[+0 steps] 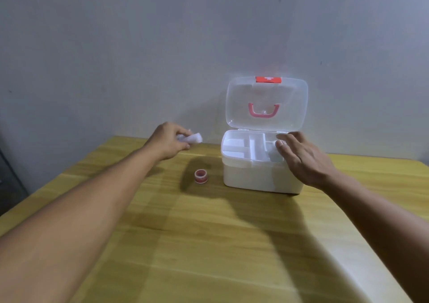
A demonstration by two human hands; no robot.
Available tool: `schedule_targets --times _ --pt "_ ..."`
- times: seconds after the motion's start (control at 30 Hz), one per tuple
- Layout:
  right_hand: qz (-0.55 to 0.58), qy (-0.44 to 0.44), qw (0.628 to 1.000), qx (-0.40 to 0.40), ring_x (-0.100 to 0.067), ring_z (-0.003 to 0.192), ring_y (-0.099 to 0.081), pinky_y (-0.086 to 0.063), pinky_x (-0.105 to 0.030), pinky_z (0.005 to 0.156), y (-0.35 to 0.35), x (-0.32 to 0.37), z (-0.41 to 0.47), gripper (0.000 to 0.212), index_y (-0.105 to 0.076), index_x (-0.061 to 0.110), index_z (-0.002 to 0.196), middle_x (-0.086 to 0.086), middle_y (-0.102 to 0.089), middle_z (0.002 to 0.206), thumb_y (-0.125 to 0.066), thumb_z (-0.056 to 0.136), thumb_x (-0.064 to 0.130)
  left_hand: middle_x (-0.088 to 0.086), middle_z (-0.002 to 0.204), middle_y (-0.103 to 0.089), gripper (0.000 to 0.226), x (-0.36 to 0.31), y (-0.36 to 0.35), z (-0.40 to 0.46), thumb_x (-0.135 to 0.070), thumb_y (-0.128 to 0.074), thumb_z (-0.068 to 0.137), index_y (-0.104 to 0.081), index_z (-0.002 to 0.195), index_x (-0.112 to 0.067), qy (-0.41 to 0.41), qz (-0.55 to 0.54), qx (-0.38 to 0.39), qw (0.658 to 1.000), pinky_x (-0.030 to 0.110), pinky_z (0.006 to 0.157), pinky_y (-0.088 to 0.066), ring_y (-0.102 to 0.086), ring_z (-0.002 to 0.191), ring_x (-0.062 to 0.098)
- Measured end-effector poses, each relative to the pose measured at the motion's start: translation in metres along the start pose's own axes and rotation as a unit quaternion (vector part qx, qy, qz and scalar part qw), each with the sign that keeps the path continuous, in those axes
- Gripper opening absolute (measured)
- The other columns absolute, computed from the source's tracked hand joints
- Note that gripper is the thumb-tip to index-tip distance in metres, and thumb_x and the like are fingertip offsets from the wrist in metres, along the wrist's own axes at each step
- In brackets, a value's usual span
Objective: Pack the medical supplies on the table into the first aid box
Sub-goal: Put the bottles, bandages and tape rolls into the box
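A wooden table [209,244] carries an open first aid box [255,177] and tape roll [201,176].

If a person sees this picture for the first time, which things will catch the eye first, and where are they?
The white first aid box stands open at the table's far side, its clear lid upright with a pink handle. The left hand holds a white gauze roll in the air left of the box, and the right hand hovers open over the box's tray. A small red tape roll lies on the table between them.

We count one white plastic first-aid box [260,175], one red-and-white tape roll [201,176], and seemingly one white gauze roll [193,138].
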State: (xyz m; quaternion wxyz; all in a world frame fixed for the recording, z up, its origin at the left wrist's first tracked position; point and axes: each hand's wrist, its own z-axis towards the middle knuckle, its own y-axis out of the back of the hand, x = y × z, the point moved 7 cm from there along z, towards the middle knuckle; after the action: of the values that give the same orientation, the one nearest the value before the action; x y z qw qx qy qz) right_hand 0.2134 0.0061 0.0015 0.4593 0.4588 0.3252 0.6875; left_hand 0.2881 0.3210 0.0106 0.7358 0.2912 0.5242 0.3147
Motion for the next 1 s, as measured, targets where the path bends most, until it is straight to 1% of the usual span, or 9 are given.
schedule_targets --times 0.17,0.33,0.47,0.53,0.6,0.67,0.83,0.9,1.0 --pt "-0.002 0.0 1.0 0.002 -0.024 0.123 -0.05 -0.044 -0.039 0.091 -0.002 0.0 0.0 0.065 -0.043 0.025 0.138 -0.002 -0.04 0.144 -0.015 0.093 0.061 0.0 0.126 -0.066 0.033 -0.085 -0.021 0.015 -0.015 -0.078 0.076 -0.075 0.108 -0.018 -0.084 -0.037 0.043 0.995 0.025 0.1 -0.041 -0.058 0.119 0.015" --pt "-0.009 0.001 1.0 0.003 -0.023 0.122 -0.05 -0.045 -0.039 0.092 -0.001 0.0 -0.001 0.056 -0.042 0.025 0.139 -0.002 -0.04 0.144 -0.02 0.098 0.056 0.004 0.134 -0.06 0.033 -0.115 -0.056 0.024 -0.01 -0.073 0.082 -0.072 0.114 -0.016 -0.076 0.005 0.107 0.991 0.03 0.102 -0.04 -0.053 0.125 0.022" --pt "-0.01 0.005 1.0 0.001 -0.022 0.123 -0.049 -0.046 -0.041 0.093 0.0 0.001 -0.001 0.057 -0.043 0.025 0.138 -0.002 -0.04 0.143 -0.019 0.098 0.057 0.004 0.15 -0.045 0.026 -0.118 -0.069 0.031 -0.014 -0.071 0.084 -0.072 0.108 -0.022 -0.077 0.054 0.114 0.989 0.038 0.115 -0.026 -0.032 0.144 0.024" --pt "-0.008 0.009 1.0 -0.004 -0.022 0.125 -0.048 -0.046 -0.043 0.093 0.0 0.001 -0.001 0.056 -0.043 0.025 0.138 -0.002 -0.041 0.143 -0.019 0.098 0.057 0.005 0.137 -0.056 0.023 -0.119 -0.064 0.036 -0.022 -0.071 0.083 -0.073 0.105 -0.027 -0.065 0.058 0.076 0.993 0.042 0.11 -0.035 -0.046 0.131 0.028" --pt "-0.009 0.013 1.0 -0.006 -0.021 0.125 -0.048 -0.047 -0.043 0.092 0.0 0.0 -0.001 0.056 -0.042 0.026 0.138 -0.002 -0.041 0.143 -0.018 0.098 0.057 0.005 0.107 -0.064 0.015 -0.125 -0.058 0.037 -0.023 -0.069 0.084 -0.075 0.098 -0.023 -0.052 0.042 0.048 0.997 0.032 0.087 -0.046 -0.058 0.1 0.024" --pt "-0.01 0.012 1.0 -0.005 -0.022 0.125 -0.048 -0.047 -0.044 0.092 -0.001 -0.001 0.0 0.057 -0.042 0.026 0.138 -0.002 -0.041 0.143 -0.018 0.097 0.058 0.006 0.083 -0.062 0.013 -0.135 -0.057 0.035 -0.022 -0.067 0.085 -0.073 0.084 -0.011 -0.041 0.029 0.058 0.997 0.029 0.069 -0.042 -0.054 0.077 0.024" --pt "-0.011 0.011 1.0 -0.005 -0.021 0.119 -0.05 -0.048 -0.043 0.089 0.0 0.0 -0.001 0.054 -0.047 0.027 0.131 -0.001 -0.044 0.137 -0.018 0.097 0.057 0.009 0.074 -0.062 0.038 -0.14 -0.069 0.03 -0.035 -0.075 0.08 -0.065 0.084 0.001 0.039 -0.018 0.098 0.994 0.03 0.062 -0.049 -0.06 0.061 0.022" --pt "-0.008 0.011 1.0 -0.005 -0.02 0.116 -0.051 -0.048 -0.043 0.088 0.0 0.0 -0.002 0.053 -0.051 0.028 0.127 -0.001 -0.045 0.135 -0.018 0.098 0.057 0.012 0.081 -0.067 0.046 -0.136 -0.074 0.027 -0.044 -0.071 0.083 -0.059 0.092 0.0 0.084 -0.077 0.102 0.988 0.028 0.055 -0.053 -0.065 0.053 0.022" --pt "-0.008 0.009 1.0 -0.003 -0.021 0.116 -0.052 -0.048 -0.042 0.087 0.0 -0.001 -0.002 0.054 -0.051 0.027 0.128 -0.001 -0.045 0.135 -0.018 0.097 0.057 0.012 0.085 -0.07 0.042 -0.13 -0.066 0.024 -0.045 -0.057 0.092 -0.06 0.094 -0.003 0.096 -0.098 0.047 0.989 0.027 0.056 -0.057 -0.068 0.051 0.021"
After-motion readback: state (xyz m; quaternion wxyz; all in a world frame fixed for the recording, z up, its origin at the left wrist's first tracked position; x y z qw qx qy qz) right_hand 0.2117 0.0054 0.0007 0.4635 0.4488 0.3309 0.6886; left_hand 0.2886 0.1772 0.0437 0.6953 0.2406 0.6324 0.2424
